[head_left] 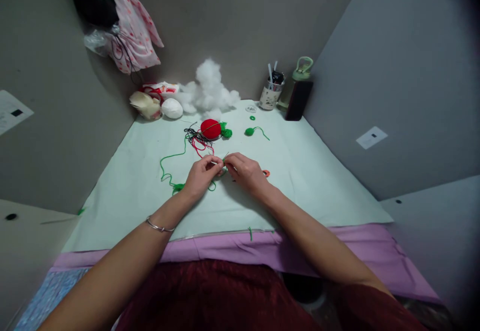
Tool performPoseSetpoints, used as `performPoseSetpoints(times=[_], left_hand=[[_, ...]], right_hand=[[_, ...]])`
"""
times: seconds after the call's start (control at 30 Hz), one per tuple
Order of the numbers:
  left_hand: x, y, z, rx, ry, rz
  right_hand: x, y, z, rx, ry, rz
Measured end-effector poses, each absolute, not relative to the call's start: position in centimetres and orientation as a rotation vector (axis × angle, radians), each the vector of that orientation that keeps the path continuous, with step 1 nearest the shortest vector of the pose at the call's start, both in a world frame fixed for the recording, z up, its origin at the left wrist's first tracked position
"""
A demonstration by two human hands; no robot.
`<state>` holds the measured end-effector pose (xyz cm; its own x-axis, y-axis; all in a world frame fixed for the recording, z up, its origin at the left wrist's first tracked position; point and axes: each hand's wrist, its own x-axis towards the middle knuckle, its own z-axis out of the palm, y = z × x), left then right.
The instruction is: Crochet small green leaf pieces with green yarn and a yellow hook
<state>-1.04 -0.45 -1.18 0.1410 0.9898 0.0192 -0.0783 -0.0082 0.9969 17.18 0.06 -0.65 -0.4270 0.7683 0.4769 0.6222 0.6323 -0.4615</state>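
Note:
My left hand (202,175) and my right hand (245,172) meet over the middle of the pale green table cover (318,171), fingers pinched together. Between the fingertips runs green yarn (168,168), which trails left in a loop across the cover. A thin needle (224,158) seems to stick up between the two hands; which hand holds it I cannot tell. Behind the hands lies a red crocheted ball (210,128) with green leaves (226,132) and loose red and black threads (198,141). A small green crocheted piece (250,131) lies to its right.
White stuffing (208,91), a white ball (172,108) and packets sit at the back. A cup of pens (270,95), a green bottle (302,73) and a dark box (298,101) stand back right. A bag (131,36) hangs on the left wall. Grey partitions enclose the table.

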Motion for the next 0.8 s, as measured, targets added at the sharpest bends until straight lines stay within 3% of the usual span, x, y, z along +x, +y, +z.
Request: performPoseSetpoints(times=[0.27,0.8], left_hand=[[-0.86,-0.55,-0.84,1.259,1.038,1.163],[-1.18,-0.21,-0.99,1.201,1.041,1.116]], right_hand=[[16.59,-0.04,-0.51,-1.106,-2.077,0.376],[16.99,0.77,-0.22,-1.118,-1.707,0.987]])
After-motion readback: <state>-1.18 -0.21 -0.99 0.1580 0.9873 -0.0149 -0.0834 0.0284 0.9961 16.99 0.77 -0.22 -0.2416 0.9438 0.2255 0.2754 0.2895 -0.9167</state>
